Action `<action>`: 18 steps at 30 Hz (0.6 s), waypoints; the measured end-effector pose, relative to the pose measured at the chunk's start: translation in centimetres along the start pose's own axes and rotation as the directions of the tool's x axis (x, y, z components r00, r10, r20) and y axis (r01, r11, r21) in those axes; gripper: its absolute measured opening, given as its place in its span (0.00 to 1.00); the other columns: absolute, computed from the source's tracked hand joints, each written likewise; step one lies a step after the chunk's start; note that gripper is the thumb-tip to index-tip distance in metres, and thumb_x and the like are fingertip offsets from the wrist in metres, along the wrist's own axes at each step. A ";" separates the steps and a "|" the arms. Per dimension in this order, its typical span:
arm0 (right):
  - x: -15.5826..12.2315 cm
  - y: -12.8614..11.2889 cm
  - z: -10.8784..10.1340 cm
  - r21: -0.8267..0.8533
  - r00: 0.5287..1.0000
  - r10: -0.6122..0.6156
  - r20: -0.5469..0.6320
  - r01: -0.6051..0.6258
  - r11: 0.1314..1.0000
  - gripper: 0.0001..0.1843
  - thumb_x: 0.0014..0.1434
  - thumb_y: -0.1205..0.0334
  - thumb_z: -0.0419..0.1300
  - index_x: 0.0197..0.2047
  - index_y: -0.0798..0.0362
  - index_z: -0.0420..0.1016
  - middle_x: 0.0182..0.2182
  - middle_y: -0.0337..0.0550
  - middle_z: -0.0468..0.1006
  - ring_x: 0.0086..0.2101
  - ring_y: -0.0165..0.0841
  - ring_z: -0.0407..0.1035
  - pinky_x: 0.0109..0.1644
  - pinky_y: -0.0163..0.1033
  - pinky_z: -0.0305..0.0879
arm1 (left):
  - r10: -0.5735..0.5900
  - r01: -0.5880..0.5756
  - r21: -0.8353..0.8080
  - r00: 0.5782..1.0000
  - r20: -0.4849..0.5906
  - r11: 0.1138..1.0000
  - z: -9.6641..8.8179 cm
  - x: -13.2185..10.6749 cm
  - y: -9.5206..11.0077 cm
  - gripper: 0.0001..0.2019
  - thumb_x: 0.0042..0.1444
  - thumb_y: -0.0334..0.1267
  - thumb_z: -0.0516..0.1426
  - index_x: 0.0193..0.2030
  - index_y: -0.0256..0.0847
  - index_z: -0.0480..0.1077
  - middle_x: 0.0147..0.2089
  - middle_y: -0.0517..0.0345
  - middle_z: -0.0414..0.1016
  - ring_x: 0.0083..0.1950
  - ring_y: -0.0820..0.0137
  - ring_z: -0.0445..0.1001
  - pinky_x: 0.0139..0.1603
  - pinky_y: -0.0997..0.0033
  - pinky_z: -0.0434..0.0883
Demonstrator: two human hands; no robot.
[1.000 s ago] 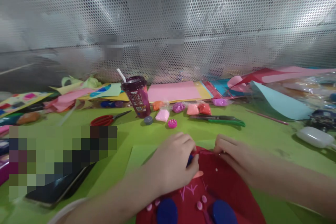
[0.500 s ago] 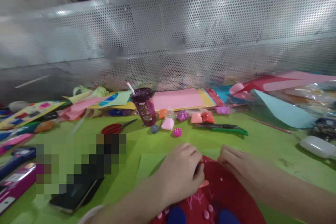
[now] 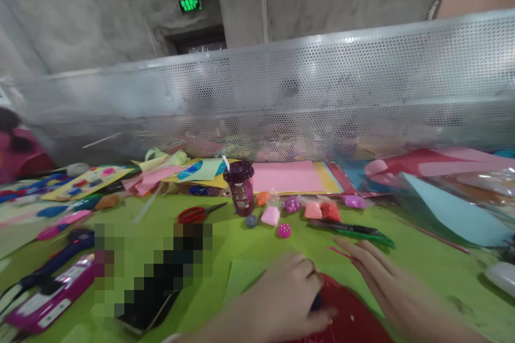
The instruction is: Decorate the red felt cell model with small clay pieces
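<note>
A round red piece (image 3: 349, 311) lies in front of me, its near part cut off by the frame edge. My left hand (image 3: 287, 292) rests over its left side with fingers curled. Something dark blue (image 3: 317, 302) shows between its thumb and fingers; I cannot tell whether it is gripped or fixed to the red piece. Just off the right edge, my right hand (image 3: 376, 278) has its fingers stretched close together. A thin pink strip (image 3: 338, 251) sticks out at their tips. Beneath the left hand is a pale green sheet (image 3: 241, 277).
Beyond the hands stand a purple drink cup (image 3: 241, 190), several bagged clay lumps (image 3: 292, 204), a round pink lid (image 3: 284, 230) and a green cutter (image 3: 362, 231). Red-handled scissors (image 3: 192, 215) and a phone (image 3: 140, 319) lie left. Coloured paper (image 3: 285, 176) lines the perforated metal screen (image 3: 306, 96).
The view has tilted up, so the table sits lower. My right hand has come off the red piece's edge, and a pink strip now shows at its fingertips.
</note>
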State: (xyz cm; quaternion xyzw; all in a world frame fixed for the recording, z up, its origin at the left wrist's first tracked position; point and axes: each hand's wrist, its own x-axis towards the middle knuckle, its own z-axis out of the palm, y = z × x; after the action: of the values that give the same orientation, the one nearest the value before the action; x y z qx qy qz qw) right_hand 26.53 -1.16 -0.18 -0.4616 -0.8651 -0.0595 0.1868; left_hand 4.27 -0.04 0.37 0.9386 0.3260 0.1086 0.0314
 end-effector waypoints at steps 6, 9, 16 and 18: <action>0.1 -0.5 -0.1 -0.032 0.990 -0.012 -0.141 0.008 0.999 0.23 0.64 0.65 0.43 0.61 0.51 0.59 0.49 0.52 0.74 0.41 0.39 0.75 0.36 0.37 0.74 | 0.010 -0.033 -0.193 0.993 -0.122 0.981 0.5 0.5 -1.4 0.10 0.58 0.39 0.54 0.39 0.36 0.73 0.39 0.54 0.76 0.43 0.66 0.71 0.46 0.70 0.68; 0.3 -0.2 0.1 0.121 0.996 0.001 -0.094 0.010 0.993 0.19 0.64 0.61 0.46 0.56 0.48 0.66 0.47 0.50 0.75 0.44 0.38 0.73 0.42 0.38 0.71 | 0.020 -0.046 -0.243 0.994 -0.110 0.969 0.3 0.6 -1.3 0.08 0.57 0.36 0.54 0.39 0.37 0.73 0.39 0.54 0.76 0.42 0.68 0.72 0.46 0.71 0.67; 2.1 1.2 -1.4 0.477 0.944 0.322 -0.069 -0.253 0.842 0.15 0.64 0.58 0.45 0.45 0.50 0.71 0.32 0.48 0.76 0.26 0.32 0.70 0.30 0.34 0.67 | -0.493 0.491 -0.096 0.870 0.000 0.866 -8.7 -4.7 -7.5 0.17 0.64 0.43 0.43 0.35 0.40 0.71 0.32 0.59 0.74 0.32 0.70 0.71 0.31 0.72 0.65; 2.4 1.5 -1.6 0.571 0.921 0.387 -0.041 -0.296 0.766 0.13 0.64 0.57 0.47 0.42 0.51 0.70 0.27 0.45 0.74 0.22 0.31 0.67 0.26 0.34 0.65 | -0.625 0.623 0.058 0.779 0.037 0.780 -10.9 -6.5 -12.0 0.14 0.62 0.39 0.48 0.30 0.39 0.71 0.30 0.58 0.74 0.32 0.70 0.71 0.34 0.70 0.66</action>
State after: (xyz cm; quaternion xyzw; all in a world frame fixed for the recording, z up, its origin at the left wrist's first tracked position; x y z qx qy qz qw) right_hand 26.94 1.10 2.14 -0.5312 -0.7285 0.1926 0.3873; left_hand -10.38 5.19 8.25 0.7808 0.6196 0.0598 0.0542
